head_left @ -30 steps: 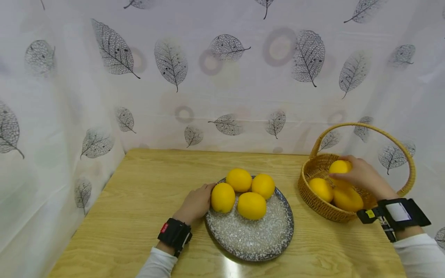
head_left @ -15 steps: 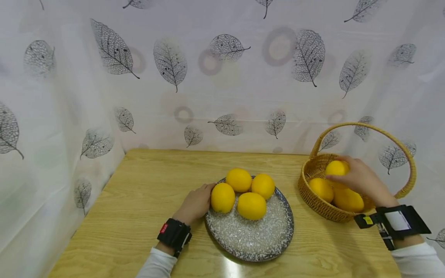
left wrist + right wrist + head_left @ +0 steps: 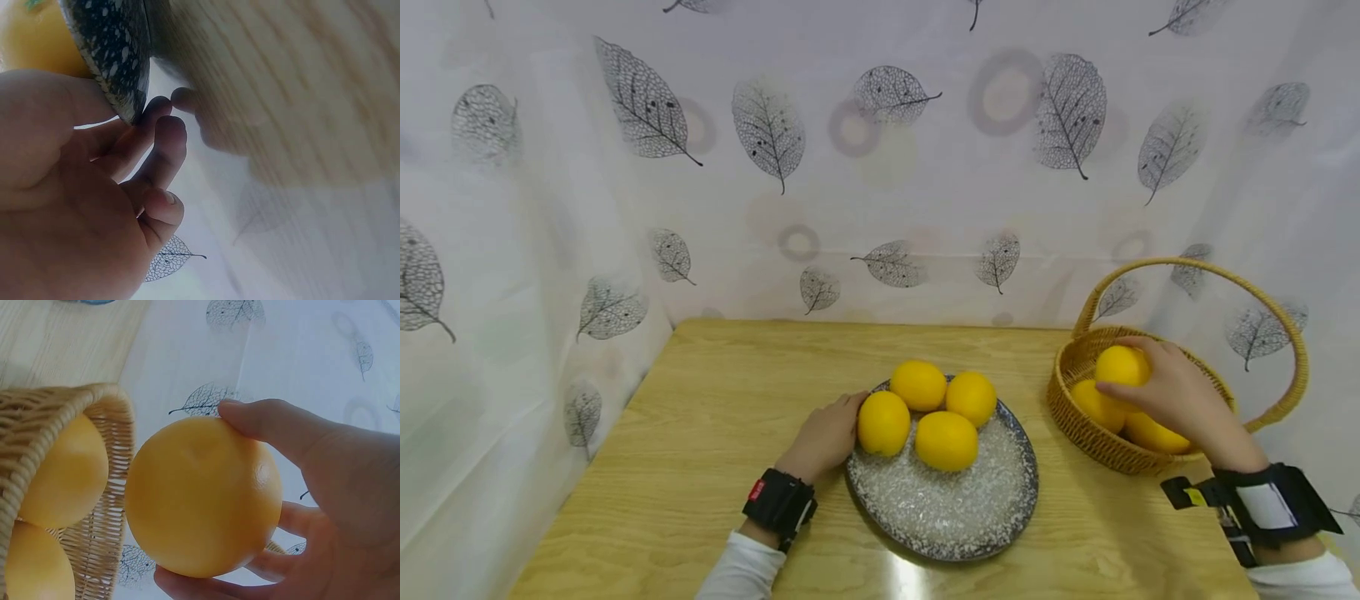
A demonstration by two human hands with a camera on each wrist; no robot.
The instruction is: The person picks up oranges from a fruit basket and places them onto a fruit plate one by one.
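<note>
My right hand holds a yellow-orange orange between thumb and fingers, above the wicker basket. Two more oranges lie in that basket; the right wrist view shows one orange and part of another orange inside its woven wall. At the left rim of the speckled grey plate, my left hand pinches the edge. In the left wrist view its thumb lies on the upper side and its fingers reach under the dark rim. Several oranges sit on the plate's far half, one orange right beside my left hand.
The basket's tall arched handle rises over the right side, with my right forearm near its base. Plate and basket stand apart on the wooden table. A leaf-patterned curtain hangs behind and at both sides.
My right hand has shifted slightly left and up with the orange, over the basket. The left hand keeps its place on the plate's rim. The head view has tilted a little.
</note>
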